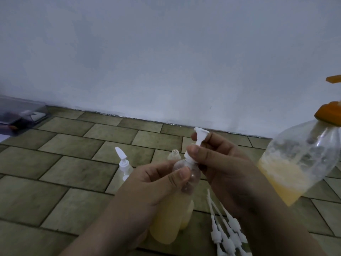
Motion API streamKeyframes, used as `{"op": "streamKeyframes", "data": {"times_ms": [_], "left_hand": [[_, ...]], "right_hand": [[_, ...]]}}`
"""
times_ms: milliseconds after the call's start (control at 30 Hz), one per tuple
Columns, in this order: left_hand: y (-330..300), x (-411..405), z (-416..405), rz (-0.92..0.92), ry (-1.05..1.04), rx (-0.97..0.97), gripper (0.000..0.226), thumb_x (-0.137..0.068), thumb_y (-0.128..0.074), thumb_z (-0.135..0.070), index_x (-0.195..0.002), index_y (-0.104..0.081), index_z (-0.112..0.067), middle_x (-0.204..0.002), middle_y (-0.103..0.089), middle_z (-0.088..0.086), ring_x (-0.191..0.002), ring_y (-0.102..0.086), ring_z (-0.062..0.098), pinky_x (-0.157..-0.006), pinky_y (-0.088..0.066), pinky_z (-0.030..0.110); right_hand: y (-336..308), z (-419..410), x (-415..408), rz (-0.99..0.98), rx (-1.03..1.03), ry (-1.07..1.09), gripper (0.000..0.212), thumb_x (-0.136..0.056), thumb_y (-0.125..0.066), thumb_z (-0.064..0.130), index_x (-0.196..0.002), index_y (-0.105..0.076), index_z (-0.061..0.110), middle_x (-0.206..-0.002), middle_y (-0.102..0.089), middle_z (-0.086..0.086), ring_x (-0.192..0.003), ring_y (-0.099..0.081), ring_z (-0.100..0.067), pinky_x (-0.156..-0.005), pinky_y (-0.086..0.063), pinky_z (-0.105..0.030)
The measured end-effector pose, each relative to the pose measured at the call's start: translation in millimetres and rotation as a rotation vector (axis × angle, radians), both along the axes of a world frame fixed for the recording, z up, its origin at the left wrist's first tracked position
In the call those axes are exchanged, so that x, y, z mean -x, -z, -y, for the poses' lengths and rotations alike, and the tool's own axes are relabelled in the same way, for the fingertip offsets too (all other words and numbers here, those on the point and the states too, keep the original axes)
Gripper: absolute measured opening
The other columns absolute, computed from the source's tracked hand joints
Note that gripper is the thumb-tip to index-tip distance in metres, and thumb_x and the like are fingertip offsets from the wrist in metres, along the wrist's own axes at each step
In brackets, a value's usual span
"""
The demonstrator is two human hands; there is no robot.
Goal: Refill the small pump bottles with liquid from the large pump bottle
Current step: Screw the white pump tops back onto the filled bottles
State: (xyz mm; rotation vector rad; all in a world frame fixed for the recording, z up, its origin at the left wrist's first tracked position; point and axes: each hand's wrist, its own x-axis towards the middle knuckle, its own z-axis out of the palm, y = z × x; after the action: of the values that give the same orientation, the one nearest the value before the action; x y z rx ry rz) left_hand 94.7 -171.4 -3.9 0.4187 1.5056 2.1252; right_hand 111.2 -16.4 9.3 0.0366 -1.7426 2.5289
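My left hand (156, 182) grips a small clear bottle (186, 174) round its body, in the middle of the view. My right hand (221, 163) pinches the white pump head (198, 143) at that bottle's neck. The large pump bottle (295, 159), clear with an orange pump (330, 111), stands at the right, holding yellow liquid in its lower part. Below my hands stand small bottles filled with pale yellow liquid (171, 218). Behind my left hand are a small bottle with a white pump (123, 163) and an uncapped small bottle (174, 154).
Several loose white pump heads with tubes (227, 231) lie on the tiled surface (73, 163) under my right wrist. A dark transparent box (20, 113) sits at the far left by the white wall (166, 52).
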Motion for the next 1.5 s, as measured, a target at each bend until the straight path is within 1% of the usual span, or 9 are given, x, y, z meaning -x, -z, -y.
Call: {"op": "streamKeyframes", "data": {"times_ms": [233, 433, 567, 767, 867, 967, 1267, 1367, 1500], "left_hand": [[-2.6, 3.0, 2.4, 0.063, 0.031, 0.016, 0.035, -0.06, -0.082, -0.029, -0.083, -0.075, -0.004, -0.078, -0.068, 0.012, -0.069, -0.063, 0.018, -0.062, -0.054, 0.024], [-6.7, -8.3, -3.8, -0.532, -0.237, 0.394, 0.03, -0.062, -0.073, -0.048, -0.091, -0.068, -0.043, -0.088, -0.069, -0.028, -0.088, -0.062, -0.011, -0.067, -0.044, 0.003], [-12.3, -4.6, -2.5, -0.394, -0.091, 0.294, 0.032, -0.052, -0.072, -0.043, -0.084, -0.074, -0.039, -0.084, -0.073, -0.019, -0.082, -0.067, -0.006, -0.067, -0.049, 0.006], [-21.4, 9.5, -5.1, -0.848, -0.297, 0.558, 0.033, -0.062, -0.07, -0.061, -0.091, -0.055, -0.058, -0.1, -0.06, -0.038, -0.094, -0.055, -0.018, -0.073, -0.04, -0.002], [-40.5, 32.9, -3.2, -0.77, -0.245, 0.522, 0.041, -0.059, -0.067, -0.061, -0.096, -0.056, -0.048, -0.095, -0.065, -0.027, -0.093, -0.061, -0.008, -0.078, -0.051, 0.01], [-51.2, 69.7, 1.4, -0.712, -0.311, 0.534, 0.045, -0.06, -0.076, -0.046, -0.1, -0.063, -0.031, -0.095, -0.071, -0.008, -0.091, -0.068, 0.01, -0.084, -0.056, 0.036], [-31.2, 139.0, -8.6, -0.572, -0.156, 0.946, 0.04, -0.068, -0.082, -0.021, -0.101, -0.06, -0.028, -0.096, -0.067, -0.001, -0.088, -0.062, 0.018, -0.074, -0.045, 0.03], [-20.3, 148.9, -12.7, -0.575, -0.068, 1.011, 0.032, -0.068, -0.081, -0.015, -0.091, -0.062, -0.027, -0.089, -0.064, -0.004, -0.071, -0.057, 0.011, -0.064, -0.046, 0.026], [-11.2, 155.9, -19.3, -0.512, -0.009, 1.076, 0.029, -0.065, -0.084, -0.013, -0.087, -0.066, -0.01, -0.086, -0.067, 0.008, -0.064, -0.057, 0.019, -0.067, -0.05, 0.032]], "right_hand": [[-5.9, -1.9, -5.4, 0.011, 0.057, -0.056, 0.023, -0.058, -0.071, 0.012, -0.081, -0.074, 0.007, -0.091, -0.072, -0.011, -0.082, -0.067, -0.02, -0.071, -0.055, -0.026], [9.8, 4.8, -7.5, 0.009, 0.016, 0.092, 0.029, -0.051, -0.089, 0.022, -0.07, -0.068, 0.015, -0.074, -0.064, -0.008, -0.074, -0.064, -0.022, -0.066, -0.053, -0.029], [0.0, -0.1, -13.1, -0.089, 0.022, 0.013, 0.036, -0.052, -0.085, 0.032, -0.084, -0.076, 0.016, -0.088, -0.072, -0.004, -0.087, -0.068, -0.017, -0.073, -0.053, -0.025], [-11.1, 3.5, -16.5, -0.214, -0.214, 0.215, 0.032, -0.06, -0.07, 0.029, -0.091, -0.075, 0.027, -0.093, -0.074, 0.0, -0.09, -0.069, -0.012, -0.072, -0.053, -0.022], [-19.5, -11.5, -23.3, -0.25, -0.4, 0.251, 0.055, -0.058, -0.079, 0.036, -0.111, -0.067, 0.035, -0.112, -0.069, 0.008, -0.107, -0.062, -0.012, -0.082, -0.053, -0.029], [-15.5, -30.2, -37.9, -0.203, -0.466, 0.322, 0.068, -0.045, -0.081, 0.055, -0.11, -0.065, 0.043, -0.115, -0.066, 0.014, -0.105, -0.062, -0.004, -0.072, -0.055, -0.016], [32.9, -63.6, -72.7, -0.023, -0.269, 0.53, 0.086, -0.012, -0.09, 0.055, -0.089, -0.076, 0.02, -0.092, -0.074, -0.012, -0.085, -0.071, -0.016, -0.073, -0.056, -0.021], [42.4, -68.6, -78.3, 0.016, -0.259, 0.553, 0.086, -0.008, -0.091, 0.054, -0.085, -0.077, 0.018, -0.085, -0.073, -0.015, -0.079, -0.071, -0.015, -0.069, -0.055, -0.019], [54.0, -69.2, -82.2, 0.08, -0.289, 0.543, 0.087, -0.006, -0.089, 0.058, -0.082, -0.076, 0.017, -0.083, -0.073, -0.016, -0.078, -0.071, -0.016, -0.067, -0.056, -0.018]]}}
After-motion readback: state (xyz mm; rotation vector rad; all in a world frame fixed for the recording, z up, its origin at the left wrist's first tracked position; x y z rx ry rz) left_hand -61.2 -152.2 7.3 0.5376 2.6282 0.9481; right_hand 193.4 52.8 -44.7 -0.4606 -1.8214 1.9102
